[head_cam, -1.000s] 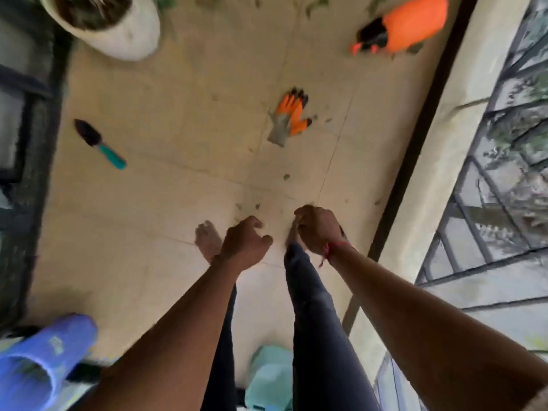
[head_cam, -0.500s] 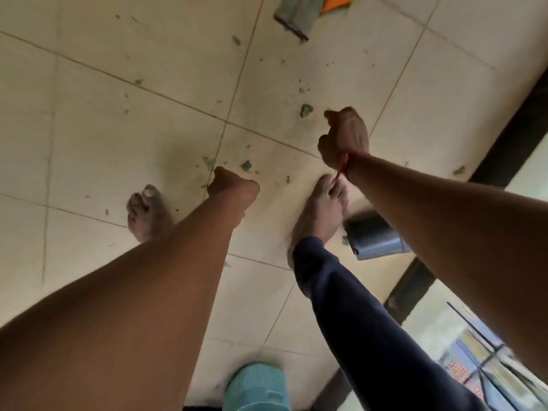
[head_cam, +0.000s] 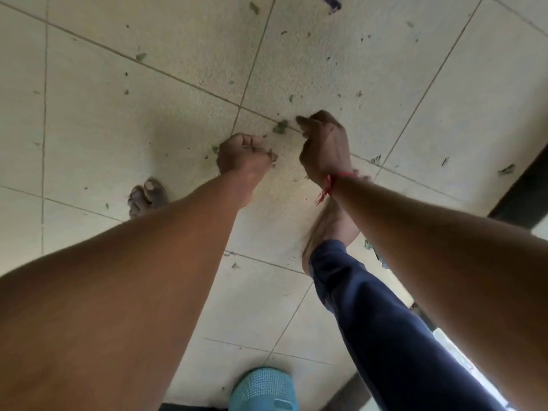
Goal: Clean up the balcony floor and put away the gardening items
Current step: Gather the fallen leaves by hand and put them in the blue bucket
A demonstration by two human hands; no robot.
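Note:
Small green leaf scraps lie scattered over the beige floor tiles (head_cam: 148,114). The largest leaf scrap (head_cam: 280,127) sits on a grout line between my hands. My left hand (head_cam: 243,152) is low over the floor in a fist; a tiny scrap shows beside its thumb, and whether it holds anything is hidden. My right hand (head_cam: 323,143), with a red thread at the wrist, has curled fingers whose tips are just right of that leaf scrap, a small gap between them.
My bare left foot (head_cam: 146,195) and right foot (head_cam: 332,229) stand on the tiles. A teal ribbed object (head_cam: 264,390) is at the bottom edge. A dark floor strip (head_cam: 522,197) runs along the right. A glove cuff (head_cam: 332,1) pokes in at the top.
The view has dropped closer to the floor. Both hands went down and came nearer each other, and the right fingertips now sit next to the leaf scrap on the grout line.

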